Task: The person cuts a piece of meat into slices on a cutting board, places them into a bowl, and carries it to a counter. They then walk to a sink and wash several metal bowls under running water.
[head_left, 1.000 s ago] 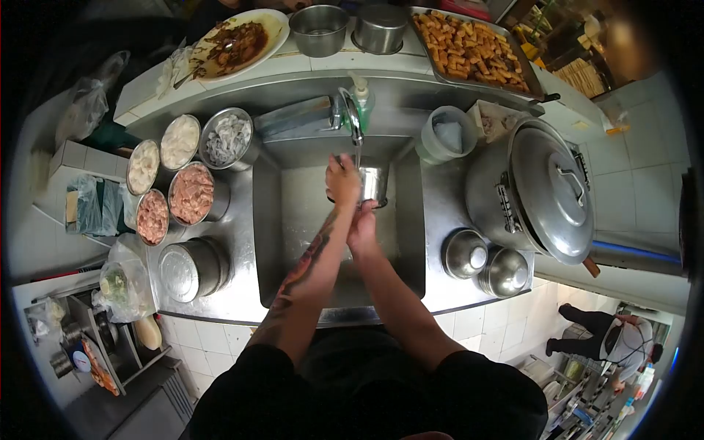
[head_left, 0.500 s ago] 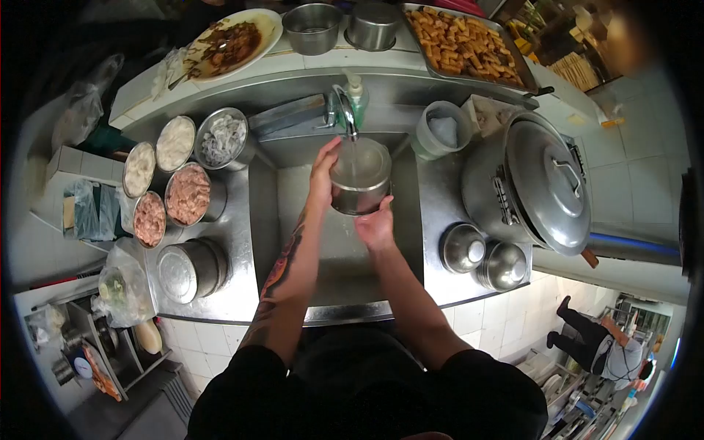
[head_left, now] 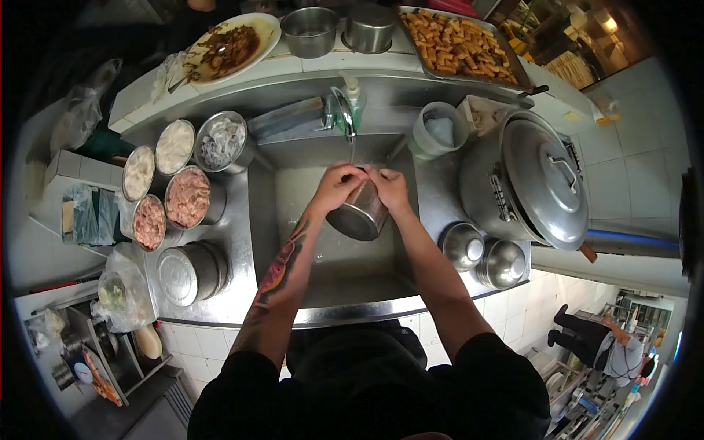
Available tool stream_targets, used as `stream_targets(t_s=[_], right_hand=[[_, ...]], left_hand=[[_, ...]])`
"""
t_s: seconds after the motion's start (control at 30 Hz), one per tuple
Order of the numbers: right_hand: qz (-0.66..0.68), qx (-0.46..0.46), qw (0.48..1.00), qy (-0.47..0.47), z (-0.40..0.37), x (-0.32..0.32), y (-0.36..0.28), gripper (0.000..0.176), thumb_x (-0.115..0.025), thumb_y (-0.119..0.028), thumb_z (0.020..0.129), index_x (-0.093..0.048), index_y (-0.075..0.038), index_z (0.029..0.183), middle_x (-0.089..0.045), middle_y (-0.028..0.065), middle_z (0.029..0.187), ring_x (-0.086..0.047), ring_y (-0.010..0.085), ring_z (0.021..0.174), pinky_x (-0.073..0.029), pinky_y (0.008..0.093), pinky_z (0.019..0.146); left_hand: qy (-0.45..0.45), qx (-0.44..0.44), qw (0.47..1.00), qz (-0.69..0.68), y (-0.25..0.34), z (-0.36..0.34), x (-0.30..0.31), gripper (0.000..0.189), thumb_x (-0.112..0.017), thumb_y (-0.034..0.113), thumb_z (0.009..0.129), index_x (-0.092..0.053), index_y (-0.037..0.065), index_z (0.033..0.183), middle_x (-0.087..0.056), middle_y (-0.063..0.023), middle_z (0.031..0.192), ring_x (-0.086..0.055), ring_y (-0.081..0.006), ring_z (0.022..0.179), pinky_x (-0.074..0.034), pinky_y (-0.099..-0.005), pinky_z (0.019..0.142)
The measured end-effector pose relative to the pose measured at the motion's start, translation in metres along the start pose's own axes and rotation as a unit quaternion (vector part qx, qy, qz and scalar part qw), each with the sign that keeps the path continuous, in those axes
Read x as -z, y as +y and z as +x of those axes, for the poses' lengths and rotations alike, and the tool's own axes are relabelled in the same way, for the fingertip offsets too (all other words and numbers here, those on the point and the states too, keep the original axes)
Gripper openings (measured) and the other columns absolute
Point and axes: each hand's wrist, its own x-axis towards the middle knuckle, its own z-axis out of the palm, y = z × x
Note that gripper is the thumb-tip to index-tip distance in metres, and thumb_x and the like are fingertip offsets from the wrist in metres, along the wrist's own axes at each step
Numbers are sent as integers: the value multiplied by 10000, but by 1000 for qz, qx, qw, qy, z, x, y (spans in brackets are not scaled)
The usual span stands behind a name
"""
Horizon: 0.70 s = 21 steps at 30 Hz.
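Both my hands grip a round metal pot (head_left: 359, 213) over the sink (head_left: 352, 271), just below the running faucet (head_left: 346, 114). The pot is tilted, its base toward me and its rim on the far side. My left hand (head_left: 339, 185) closes on the rim from the left, and my right hand (head_left: 389, 188) holds it from the right with the thumb near the other hand. A thin stream of water falls behind the fingers. The pot's inside is hidden from me.
Left of the sink stand metal containers of minced meat (head_left: 188, 196) and other food, beside an upturned pot (head_left: 177, 275). To the right are a large lidded pot (head_left: 543, 183), upturned bowls (head_left: 463, 247) and a plastic tub (head_left: 440, 128). A person (head_left: 609, 345) stands at far right.
The pot has tipped over from under the faucet, its base now toward me. Both my hands have shifted to its far rim, close together.
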Motion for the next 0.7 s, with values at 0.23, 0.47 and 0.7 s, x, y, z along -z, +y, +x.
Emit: stream_targets(t_s=[0.23,0.47,0.7], right_hand=[[-147,156,969,118,-37,-31,-52,398,-574,-359,989,-646,-17,797,-645,206,712,-644,351,627,-470,443,593],[348,-85,923,141,23,-24,-39,301,-504,-254,1062,-653,-6,980,-661,48,825,-575,126,688,-474,325,633],[475,-94,852,198,-32,-12,-24,396,-464,-316,1073,-639,34,1128,-684,104,1064,-652,194,923,-533,358,796]], left_hand=[[-45,471,878,78,-6,32,32,569,-332,536,1037,-654,87,1172,-682,-122,1027,-638,-254,942,-496,-398,858],[145,-88,856,489,74,11,-38,386,-558,342,969,-648,154,1294,-564,-174,1395,-586,-367,1205,-493,-438,960],[42,-5,997,-57,3,27,-21,531,-464,380,1064,-420,100,1512,-401,-137,1566,-311,-301,1482,-244,-376,1193]])
